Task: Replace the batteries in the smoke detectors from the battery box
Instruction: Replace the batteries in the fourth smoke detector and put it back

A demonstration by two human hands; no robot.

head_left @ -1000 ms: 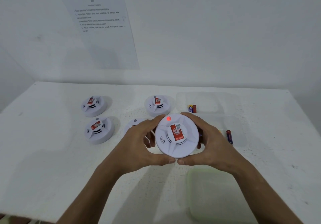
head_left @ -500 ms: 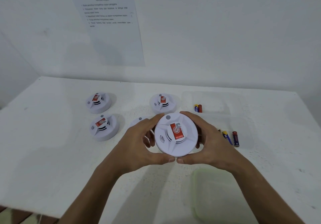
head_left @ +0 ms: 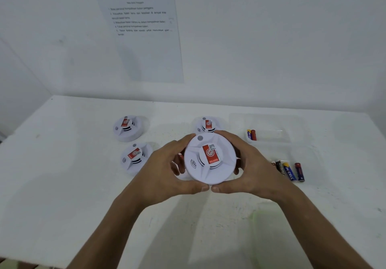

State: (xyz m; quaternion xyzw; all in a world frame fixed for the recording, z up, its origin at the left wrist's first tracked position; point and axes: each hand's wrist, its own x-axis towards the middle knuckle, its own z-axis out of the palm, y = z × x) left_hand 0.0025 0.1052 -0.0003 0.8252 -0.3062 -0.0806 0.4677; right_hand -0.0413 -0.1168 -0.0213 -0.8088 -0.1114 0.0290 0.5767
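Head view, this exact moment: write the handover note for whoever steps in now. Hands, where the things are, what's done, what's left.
Left hand and right hand grip the held smoke detector by its rim above the table, face up, indicator unlit.
Three other smoke detectors sit face up on the table.
Two batteries lie in the clear box; loose batteries lie right of the hands.
Done: held unit looks closed. Left: set it down; which others still need batteries cannot be told.
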